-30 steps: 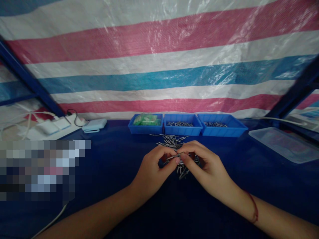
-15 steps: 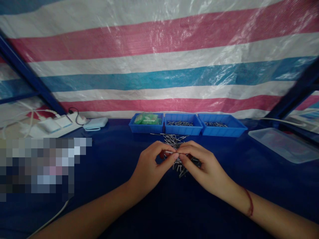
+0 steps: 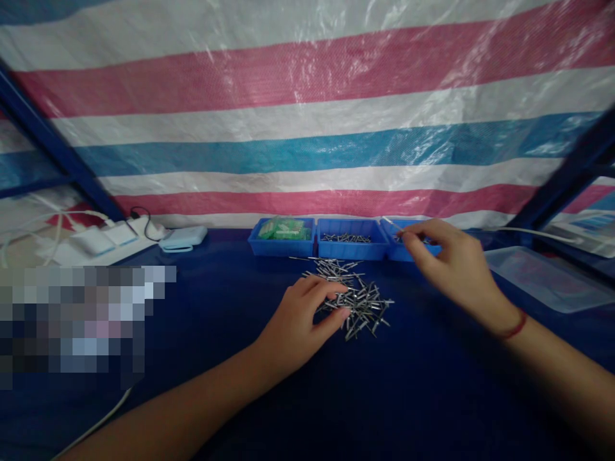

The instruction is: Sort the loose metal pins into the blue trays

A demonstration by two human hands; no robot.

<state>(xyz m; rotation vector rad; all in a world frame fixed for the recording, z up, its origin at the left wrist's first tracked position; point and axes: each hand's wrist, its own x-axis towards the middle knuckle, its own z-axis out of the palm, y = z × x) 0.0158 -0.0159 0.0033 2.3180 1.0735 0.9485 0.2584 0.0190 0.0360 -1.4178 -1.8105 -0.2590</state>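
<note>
A loose pile of thin silvery metal pins (image 3: 368, 304) lies on the dark blue table. My left hand (image 3: 307, 314) rests at the pile's left side, thumb and fingers apart over the pins. Pinched between thumb and fingers of my right hand (image 3: 446, 256) is a slim metal pin (image 3: 393, 223), pointing up and left. That hand is over the right blue bin (image 3: 401, 253), hiding much of it and its pins. In the middle blue bin (image 3: 353, 251) lie more pins. Green packets (image 3: 284, 229) fill the left blue bin (image 3: 282, 248).
At the left are a white power strip (image 3: 134, 242) with plugs and cables, a light blue box (image 3: 182, 238) and a pixelated area. A clear plastic lid (image 3: 552, 282) lies at the right. Behind the blue table (image 3: 216, 320) hangs a striped sheet (image 3: 307, 153).
My right hand has moved away from my left, up and right to the right bin, with a pin in its fingers. The fingers of my left hand have parted, and more of the pile shows.
</note>
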